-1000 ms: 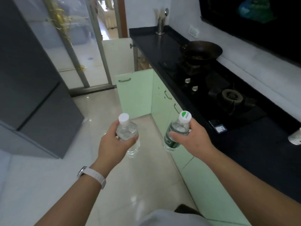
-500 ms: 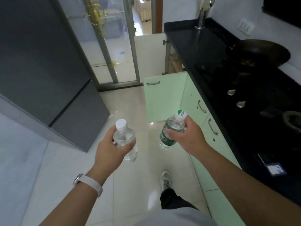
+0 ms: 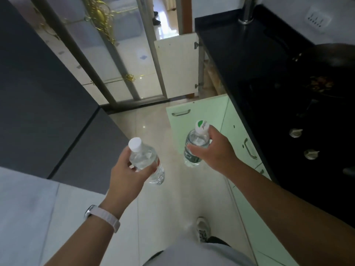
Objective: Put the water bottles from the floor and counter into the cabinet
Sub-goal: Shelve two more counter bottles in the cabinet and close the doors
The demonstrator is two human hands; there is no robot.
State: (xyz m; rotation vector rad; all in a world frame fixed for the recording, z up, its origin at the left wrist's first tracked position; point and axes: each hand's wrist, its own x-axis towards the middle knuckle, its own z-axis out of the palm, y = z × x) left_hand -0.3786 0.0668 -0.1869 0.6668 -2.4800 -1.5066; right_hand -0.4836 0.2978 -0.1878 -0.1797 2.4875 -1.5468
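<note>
My left hand (image 3: 127,173) grips a clear water bottle with a plain white cap (image 3: 143,157), held upright over the floor. My right hand (image 3: 215,150) grips a second water bottle with a green-and-white cap and a dark label (image 3: 196,144), just left of the green cabinet fronts. Ahead, a green cabinet door (image 3: 196,121) stands swung out into the aisle. Beyond it a white cabinet door (image 3: 177,64) is also swung open under the counter's far end; the inside of that cabinet is mostly hidden.
A black counter (image 3: 240,54) runs along the right with a wok (image 3: 330,60) and stove knobs (image 3: 295,132). A tall dark grey fridge (image 3: 48,102) stands on the left. Glass sliding doors (image 3: 107,54) close the far end. My shoe (image 3: 203,229) is on the tiled floor.
The view has advanced along the aisle toward the open cabinet doors, which now appear closer. Both hands still hold their bottles the same way.
</note>
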